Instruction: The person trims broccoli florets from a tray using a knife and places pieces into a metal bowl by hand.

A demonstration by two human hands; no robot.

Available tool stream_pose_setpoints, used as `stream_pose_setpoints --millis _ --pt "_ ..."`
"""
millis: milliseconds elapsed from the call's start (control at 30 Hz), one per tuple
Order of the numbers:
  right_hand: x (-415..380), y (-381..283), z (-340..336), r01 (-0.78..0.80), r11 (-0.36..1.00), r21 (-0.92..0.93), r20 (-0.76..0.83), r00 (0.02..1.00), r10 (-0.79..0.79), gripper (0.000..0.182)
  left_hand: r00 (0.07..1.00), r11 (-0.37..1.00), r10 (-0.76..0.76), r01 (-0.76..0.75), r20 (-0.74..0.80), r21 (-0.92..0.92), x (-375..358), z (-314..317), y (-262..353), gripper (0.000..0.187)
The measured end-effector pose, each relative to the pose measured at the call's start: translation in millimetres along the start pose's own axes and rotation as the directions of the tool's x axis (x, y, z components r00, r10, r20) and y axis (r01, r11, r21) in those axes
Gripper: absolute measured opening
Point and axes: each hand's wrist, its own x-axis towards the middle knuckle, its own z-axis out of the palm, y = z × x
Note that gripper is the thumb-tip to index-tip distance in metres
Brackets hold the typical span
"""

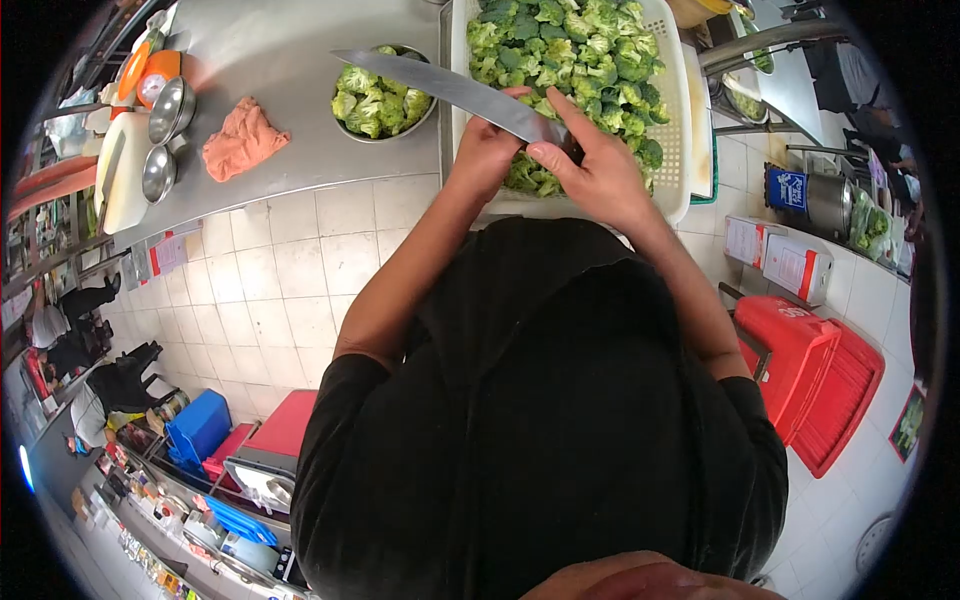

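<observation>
My right hand (605, 170) grips the dark handle of a large kitchen knife (450, 88), thumb near the base of the blade. The wide blade points to the left and reaches over a metal bowl (432, 118) of broccoli florets (378, 105). My left hand (485, 158) is curled close against the blade near the handle. Its fingers are partly hidden behind the blade, so what they hold cannot be made out. Beneath both hands stands a white perforated crate (677, 120) filled with cut broccoli (570, 50).
An orange cloth (243, 140) lies on the steel counter (300, 45). Two metal bowls (172, 110), an orange scale (160, 76) and a white cutting board (125, 172) stand at the left. On the right floor is a red bin (785, 350). Other people are in the background.
</observation>
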Motion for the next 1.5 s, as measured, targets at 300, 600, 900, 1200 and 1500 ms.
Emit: stream_pose_setpoints --millis 300,600,900,1200,1500 --pt "-1 12 0 0.032 0.997 0.065 -0.013 0.999 -0.031 0.075 0.999 0.998 0.02 -0.022 0.04 0.056 0 3 3 0.046" --pt "1 15 5 -0.007 0.982 0.19 -0.036 0.999 0.014 0.063 0.997 0.991 0.009 -0.018 0.074 0.131 -3 2 1 0.045" --pt "21 56 9 0.015 0.911 0.412 -0.216 0.973 0.082 0.038 0.995 0.99 0.028 -0.04 0.092 0.132 -3 5 6 0.046" --pt "-1 154 -119 -0.146 0.955 0.26 -0.618 0.735 0.28 0.05 0.977 0.94 0.196 -0.211 0.083 0.269 -17 -19 23 0.054" --pt "-29 323 -175 -0.414 0.91 -0.033 -0.712 0.648 0.269 0.066 0.755 0.224 0.646 -0.329 0.113 0.917 -12 -92 64 0.052"
